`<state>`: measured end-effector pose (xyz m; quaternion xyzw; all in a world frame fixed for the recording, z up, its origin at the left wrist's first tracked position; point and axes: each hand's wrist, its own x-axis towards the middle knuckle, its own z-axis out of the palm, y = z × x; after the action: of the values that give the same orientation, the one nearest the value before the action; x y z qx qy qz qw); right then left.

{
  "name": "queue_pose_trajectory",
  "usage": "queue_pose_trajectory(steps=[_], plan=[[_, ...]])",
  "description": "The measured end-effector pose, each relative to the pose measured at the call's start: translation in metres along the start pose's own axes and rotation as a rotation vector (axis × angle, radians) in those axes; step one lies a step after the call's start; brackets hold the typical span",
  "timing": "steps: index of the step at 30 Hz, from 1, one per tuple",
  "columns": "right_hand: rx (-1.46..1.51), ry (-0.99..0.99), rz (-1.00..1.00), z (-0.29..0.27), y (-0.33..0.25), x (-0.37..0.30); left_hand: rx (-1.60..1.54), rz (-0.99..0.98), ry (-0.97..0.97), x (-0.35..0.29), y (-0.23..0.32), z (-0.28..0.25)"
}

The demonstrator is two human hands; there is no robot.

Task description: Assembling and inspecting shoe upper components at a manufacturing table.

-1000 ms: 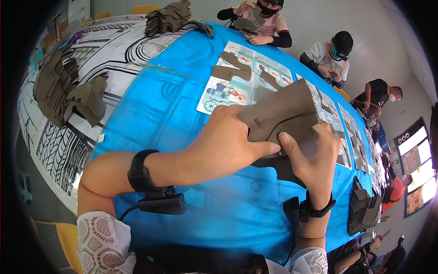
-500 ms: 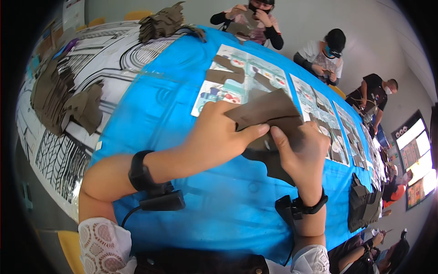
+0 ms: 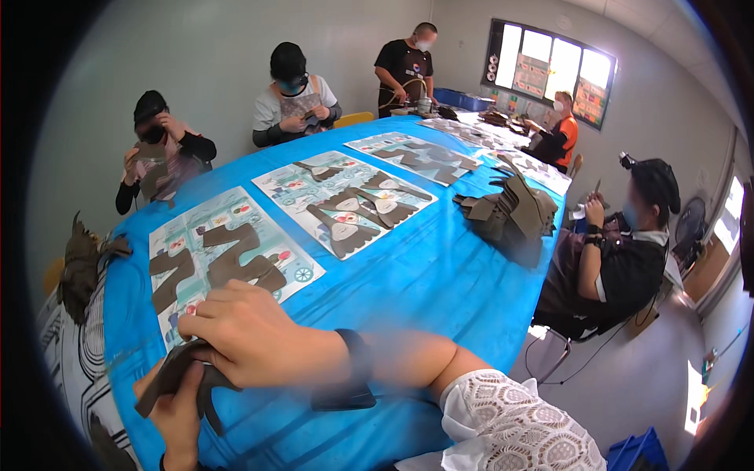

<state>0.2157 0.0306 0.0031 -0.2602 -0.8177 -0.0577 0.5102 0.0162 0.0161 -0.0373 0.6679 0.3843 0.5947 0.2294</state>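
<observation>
At the lower left, both my hands are together on a dark brown cut piece [image 3: 174, 378] of flexible, leather-like sheet, bent and tilted between them. My left hand [image 3: 177, 416] grips it from below, its thumb pressed against the surface. Reaching across from the right, my right hand [image 3: 243, 326] pinches its upper edge with curled fingers. Some fingertips are hidden behind the piece. Just beyond my hands, a printed board [image 3: 290, 292] carries several similar brown cut pieces [image 3: 232, 255].
Two more printed boards [image 3: 271, 188] [image 3: 361, 144] with brown pieces extend along the blue-covered table [image 3: 408, 271]. A brown stack [image 3: 510, 208] stands at right, another bundle [image 3: 81, 267] at far left. Co-workers [image 3: 294, 102] [image 3: 620, 228] sit around the table; one person [image 3: 404, 67] stands behind it.
The view has swung to the right, so the boards and co-workers appear further left. My hands now show at the lower left, still on the brown piece, which is turned and bent differently.
</observation>
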Motion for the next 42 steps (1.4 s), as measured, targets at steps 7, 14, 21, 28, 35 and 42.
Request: queue_pose_trajectory(steps=[7,14,21,28,35,42], plan=[[0.054,-0.438,0.288,0.000,0.006,0.016,0.028,-0.346,0.006,0.002,0.019,-0.014],[-0.013,-0.442,0.268,0.002,0.017,0.014,0.326,0.078,-0.199,0.029,-0.015,-0.016],[-0.001,-0.536,0.408,0.004,0.004,0.016,0.268,-0.184,-0.443,0.028,-0.001,-0.024],[0.025,-0.554,0.392,0.005,0.006,0.014,-0.063,-0.034,-0.227,0.021,-0.011,-0.013],[0.343,-0.531,0.669,0.006,0.016,0.013,0.175,0.044,-0.171,0.022,-0.017,-0.009],[0.431,-0.434,0.530,0.018,0.020,0.009,0.118,-0.121,-0.224,0.006,-0.039,0.003]])
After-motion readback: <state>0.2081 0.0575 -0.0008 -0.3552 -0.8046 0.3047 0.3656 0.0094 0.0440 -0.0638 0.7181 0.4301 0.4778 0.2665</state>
